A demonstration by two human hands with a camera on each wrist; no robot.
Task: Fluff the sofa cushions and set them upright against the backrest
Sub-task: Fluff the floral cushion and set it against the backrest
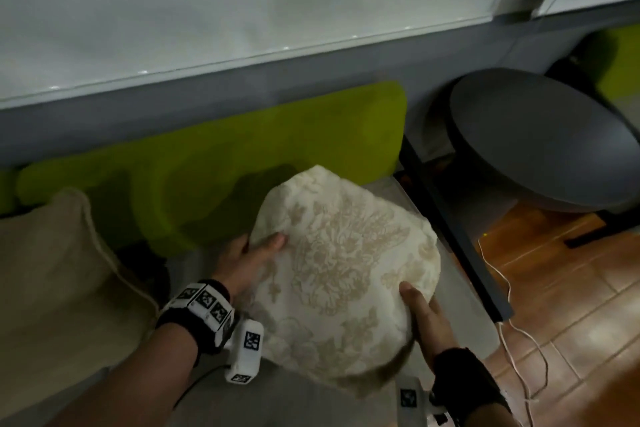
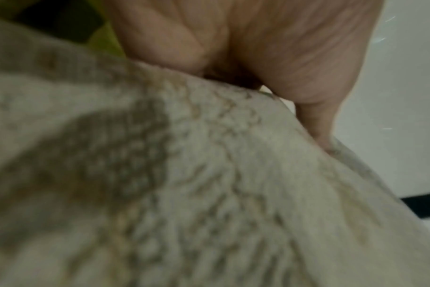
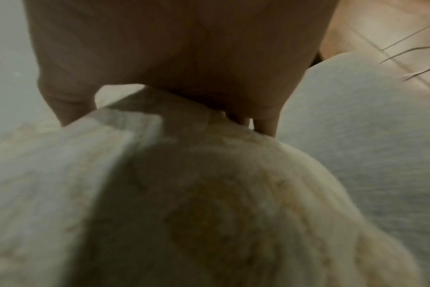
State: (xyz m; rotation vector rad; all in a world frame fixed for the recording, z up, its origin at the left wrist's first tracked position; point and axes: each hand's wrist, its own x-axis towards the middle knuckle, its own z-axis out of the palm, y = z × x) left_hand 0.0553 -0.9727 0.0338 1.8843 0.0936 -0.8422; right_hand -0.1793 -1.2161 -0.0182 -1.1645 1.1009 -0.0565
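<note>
Cream damask cushion [image 1: 346, 274], plump, rounded, on grey sofa seat [image 1: 398, 184] below green velour backrest [image 1: 221, 156]. Left hand [image 1: 249, 260] at 9 o'clock, right hand [image 1: 426, 315] at 4 o'clock: thumbs on top, fingers hidden beneath, gripping edges. Wrist views blurred.

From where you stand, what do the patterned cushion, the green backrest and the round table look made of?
Patterned cushion: cream woven fabric, damask-like, its floral motif slightly raised; soft filling, dented by the left hand and right hand. Green backrest: matte, fuzzy upholstery, perhaps velvet. Round table: smooth matte dark grey top; painted metal or wood, unclear.
</note>
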